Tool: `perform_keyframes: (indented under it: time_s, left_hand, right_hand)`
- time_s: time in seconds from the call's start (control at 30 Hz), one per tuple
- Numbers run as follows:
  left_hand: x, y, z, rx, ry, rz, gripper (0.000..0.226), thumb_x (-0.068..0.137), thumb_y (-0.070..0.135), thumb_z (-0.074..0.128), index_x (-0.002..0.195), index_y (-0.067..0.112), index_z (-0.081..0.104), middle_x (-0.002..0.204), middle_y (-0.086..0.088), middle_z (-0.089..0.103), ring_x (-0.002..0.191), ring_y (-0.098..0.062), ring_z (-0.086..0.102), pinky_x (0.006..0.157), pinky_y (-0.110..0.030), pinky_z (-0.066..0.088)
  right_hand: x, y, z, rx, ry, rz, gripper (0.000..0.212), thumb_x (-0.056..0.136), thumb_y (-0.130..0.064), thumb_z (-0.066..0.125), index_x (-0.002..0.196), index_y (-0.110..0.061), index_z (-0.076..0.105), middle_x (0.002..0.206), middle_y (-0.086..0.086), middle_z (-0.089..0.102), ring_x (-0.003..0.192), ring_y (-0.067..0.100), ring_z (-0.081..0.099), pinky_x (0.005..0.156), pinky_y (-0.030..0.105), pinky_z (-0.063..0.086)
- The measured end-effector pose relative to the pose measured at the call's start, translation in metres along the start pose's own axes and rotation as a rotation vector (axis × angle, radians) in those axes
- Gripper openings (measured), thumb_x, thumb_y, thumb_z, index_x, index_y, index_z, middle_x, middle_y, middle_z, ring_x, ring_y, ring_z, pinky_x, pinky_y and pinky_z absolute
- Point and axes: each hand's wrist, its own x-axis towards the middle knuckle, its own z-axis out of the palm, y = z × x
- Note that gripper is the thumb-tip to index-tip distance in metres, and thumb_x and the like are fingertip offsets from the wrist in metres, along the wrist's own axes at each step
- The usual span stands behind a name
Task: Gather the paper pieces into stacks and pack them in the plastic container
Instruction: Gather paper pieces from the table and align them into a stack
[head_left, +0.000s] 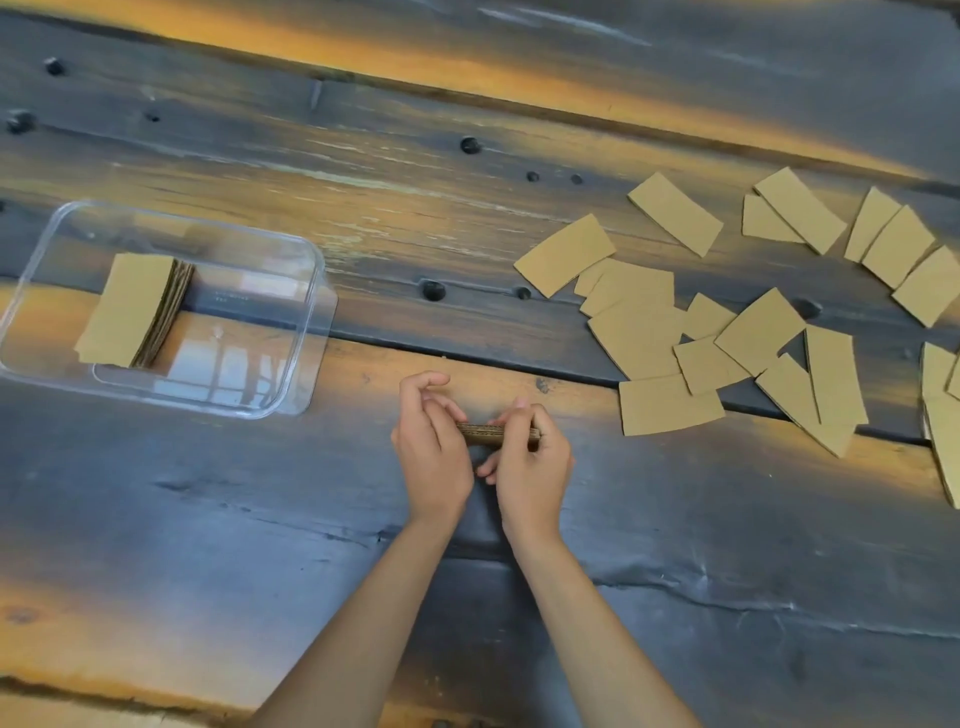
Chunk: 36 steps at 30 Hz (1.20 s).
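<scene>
Across the wooden desk (260, 519), right of the clear plastic container (306, 332), my forearms converge. My left hand (431, 457) and right hand (530, 467) each clamp a grip on the small cardboard stack (480, 434), held edge-up.

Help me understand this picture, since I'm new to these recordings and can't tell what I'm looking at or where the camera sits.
There is no machine here, just a person working with bare hands. The single picture comes from a wide-angle camera worn on the person's head, looking forward and down, so the forearms reach in from the bottom edge. The left hand and right hand together hold a small stack of brown paper pieces, seen edge-on, just above the dark wooden table. To the left sits a clear plastic container with one packed stack already leaning inside. To the right, many loose paper pieces lie scattered, some overlapping, not yet gathered.
</scene>
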Motion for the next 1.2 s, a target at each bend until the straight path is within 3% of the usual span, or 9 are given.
perform_keyframes:
  time_s: [0.07, 0.2, 0.4, 0.53, 0.73, 0.87, 1.0, 1.1, 1.2]
  left_hand:
    - [-0.001, 0.001, 0.000, -0.012, 0.013, -0.013, 0.028, 0.092, 0.014, 0.029, 0.103, 0.017, 0.055, 0.065, 0.002, 0.058, 0.062, -0.013, 0.056, 0.063, -0.021, 0.044]
    - [-0.002, -0.002, -0.004, -0.003, 0.025, 0.005, 0.027, 0.091, 0.009, 0.030, 0.100, 0.018, 0.054, 0.064, 0.001, 0.056, 0.062, -0.012, 0.055, 0.063, -0.019, 0.043]
    - [-0.005, 0.006, -0.009, 0.041, -0.034, -0.053, 0.027, 0.094, -0.002, 0.033, 0.100, 0.015, 0.053, 0.067, -0.001, 0.059, 0.066, -0.011, 0.056, 0.065, -0.009, 0.040]
    - [-0.007, 0.024, -0.032, 0.086, -0.193, 0.002, 0.018, 0.104, 0.020, 0.036, 0.114, 0.026, 0.049, 0.075, 0.004, 0.063, 0.073, -0.010, 0.061, 0.066, -0.013, 0.043]
    - [0.003, 0.057, -0.095, 0.281, -0.507, 0.265, 0.026, 0.089, 0.019, 0.064, 0.114, 0.018, 0.066, 0.103, 0.006, 0.071, 0.097, -0.008, 0.065, 0.090, -0.028, 0.050]
    - [0.017, 0.079, -0.120, 0.525, -0.445, 0.263, 0.031, 0.088, 0.030, 0.058, 0.118, 0.026, 0.066, 0.114, 0.006, 0.071, 0.108, -0.018, 0.063, 0.090, -0.036, 0.050]
    - [0.039, 0.092, -0.147, 0.518, -0.338, 0.278, 0.024, 0.087, 0.032, 0.056, 0.106, 0.026, 0.069, 0.097, 0.003, 0.073, 0.092, -0.019, 0.065, 0.078, -0.037, 0.051]
    - [0.063, 0.093, -0.174, 0.445, -0.293, 0.203, 0.017, 0.083, 0.029, 0.061, 0.092, 0.021, 0.072, 0.076, -0.002, 0.070, 0.072, -0.021, 0.062, 0.068, -0.039, 0.050]
    - [0.094, 0.089, -0.200, 0.187, -0.254, -0.042, 0.010, 0.085, 0.019, 0.069, 0.085, 0.012, 0.075, 0.075, -0.007, 0.072, 0.070, -0.020, 0.066, 0.069, -0.040, 0.056]
  right_hand:
    - [0.000, 0.001, 0.003, -0.011, 0.024, -0.013, 0.040, 0.104, -0.031, 0.046, 0.068, -0.021, 0.061, 0.074, -0.003, 0.072, 0.036, 0.016, 0.060, 0.040, 0.026, 0.045]
    - [-0.002, 0.004, 0.003, -0.020, 0.003, -0.043, 0.040, 0.099, -0.039, 0.045, 0.066, -0.025, 0.063, 0.063, -0.001, 0.070, 0.036, 0.015, 0.061, 0.039, 0.023, 0.046]
    - [0.004, -0.002, 0.003, -0.012, -0.012, 0.068, 0.031, 0.085, -0.026, 0.045, 0.058, -0.014, 0.056, 0.046, -0.002, 0.060, 0.049, 0.023, 0.072, 0.051, 0.039, 0.058]
    - [0.006, -0.011, -0.003, -0.072, -0.059, 0.020, 0.031, 0.082, -0.030, 0.044, 0.058, -0.013, 0.055, 0.045, -0.001, 0.064, 0.050, 0.018, 0.073, 0.064, 0.044, 0.062]
    - [0.007, -0.050, -0.007, -0.185, -0.262, -0.183, 0.033, 0.084, -0.030, 0.043, 0.064, -0.013, 0.063, 0.057, 0.000, 0.072, 0.053, 0.015, 0.073, 0.060, 0.052, 0.062]
    - [0.002, -0.091, 0.014, -0.334, -0.357, -0.394, 0.039, 0.087, -0.037, 0.042, 0.062, -0.011, 0.057, 0.054, 0.002, 0.068, 0.053, 0.018, 0.071, 0.065, 0.048, 0.059]
    - [-0.008, -0.128, 0.049, -0.450, -0.406, -0.551, 0.051, 0.092, -0.048, 0.043, 0.062, -0.008, 0.051, 0.051, 0.006, 0.064, 0.055, 0.024, 0.067, 0.064, 0.041, 0.055]
    - [-0.018, -0.148, 0.074, -0.278, -0.556, -0.431, 0.039, 0.101, -0.049, 0.044, 0.088, -0.020, 0.068, 0.079, -0.009, 0.075, 0.059, 0.009, 0.073, 0.060, 0.031, 0.058]
    - [-0.023, -0.154, 0.101, 0.085, -0.558, -0.120, 0.018, 0.104, -0.032, 0.054, 0.119, -0.031, 0.064, 0.109, -0.014, 0.072, 0.067, 0.011, 0.070, 0.052, 0.025, 0.054]
